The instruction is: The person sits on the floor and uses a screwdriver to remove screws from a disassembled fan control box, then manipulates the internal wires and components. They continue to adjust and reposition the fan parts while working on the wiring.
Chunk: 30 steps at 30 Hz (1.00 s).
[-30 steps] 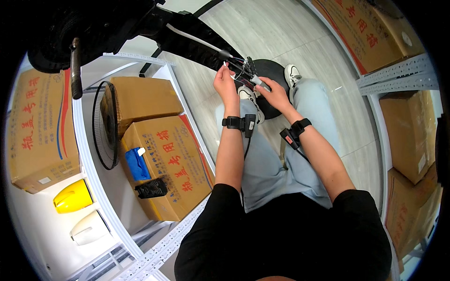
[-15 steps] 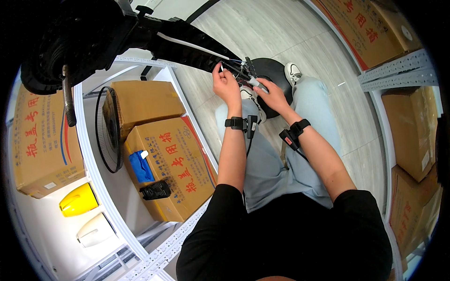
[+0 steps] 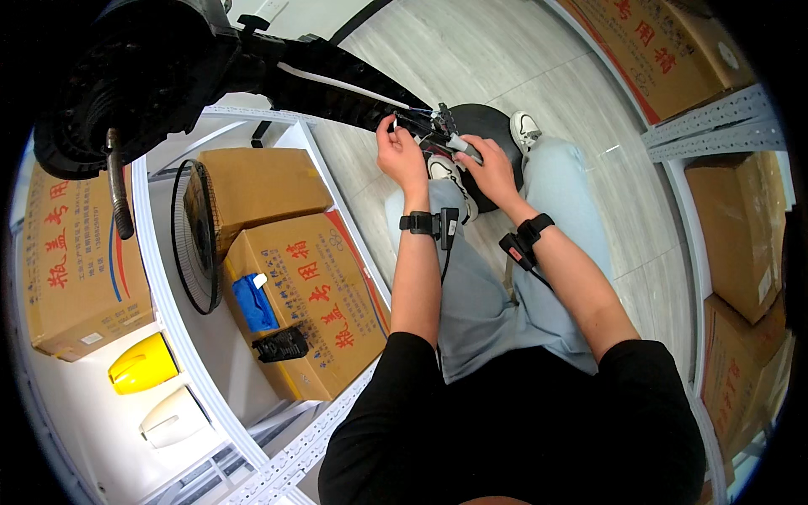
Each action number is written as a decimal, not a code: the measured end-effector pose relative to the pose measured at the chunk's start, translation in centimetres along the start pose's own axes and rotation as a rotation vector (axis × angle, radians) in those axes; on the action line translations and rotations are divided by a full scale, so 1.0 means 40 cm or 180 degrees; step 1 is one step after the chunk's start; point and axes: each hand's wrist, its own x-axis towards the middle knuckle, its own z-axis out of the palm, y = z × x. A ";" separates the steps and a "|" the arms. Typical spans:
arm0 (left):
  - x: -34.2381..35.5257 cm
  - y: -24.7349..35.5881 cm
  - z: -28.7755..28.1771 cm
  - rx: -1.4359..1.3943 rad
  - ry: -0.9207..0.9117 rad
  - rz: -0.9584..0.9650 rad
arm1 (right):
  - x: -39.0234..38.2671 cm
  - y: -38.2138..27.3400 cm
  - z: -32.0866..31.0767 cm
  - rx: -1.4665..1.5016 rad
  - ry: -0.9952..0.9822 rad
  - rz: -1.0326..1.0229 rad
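Observation:
A black fan stand [image 3: 328, 80] slants from the upper left down toward its round black base [image 3: 488, 126] on the floor. A white cable runs along its open column. At the column's lower end, thin wires and a small dark circuit part [image 3: 442, 118] are exposed. My left hand [image 3: 402, 158] is beside this end, thumb and fingertips pinched; what they hold is too small to make out. My right hand [image 3: 490, 171] is closed round a grey-and-white handheld tool [image 3: 461, 145], its front end against the wired part. The tool's exact kind cannot be told.
At left, a white metal shelf [image 3: 210, 387] bears cardboard boxes [image 3: 311, 295], a round fan grille [image 3: 195, 236], a blue cloth [image 3: 254, 303], and yellow [image 3: 143, 364] and white [image 3: 174, 417] vessels. A threaded metal rod [image 3: 118, 185] hangs at upper left. More boxes [image 3: 732, 227] stand at right.
My left hand has shifted slightly left, its fingers still bent together. The right hand keeps its grip on the tool, nearly unmoved. The fan stand's upper end has shifted slightly.

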 end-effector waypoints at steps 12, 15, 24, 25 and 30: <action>0.000 -0.017 -0.004 0.0491 0.0172 0.0415 | -0.008 -0.002 -0.005 -0.0034 -0.0021 -0.0029; 0.006 -0.021 -0.003 0.0441 0.0164 0.0388 | -0.004 -0.005 -0.002 0.0211 -0.0324 0.0182; -0.013 -0.019 -0.005 0.0910 0.0092 0.0949 | -0.038 0.021 0.022 0.0791 -0.0677 0.0337; -0.013 -0.018 -0.004 0.1051 0.0113 0.1173 | -0.036 0.023 0.026 0.0810 -0.0701 0.0354; -0.015 -0.021 0.018 -0.0272 -0.0182 0.0229 | -0.031 0.027 0.041 0.1407 -0.1256 0.1113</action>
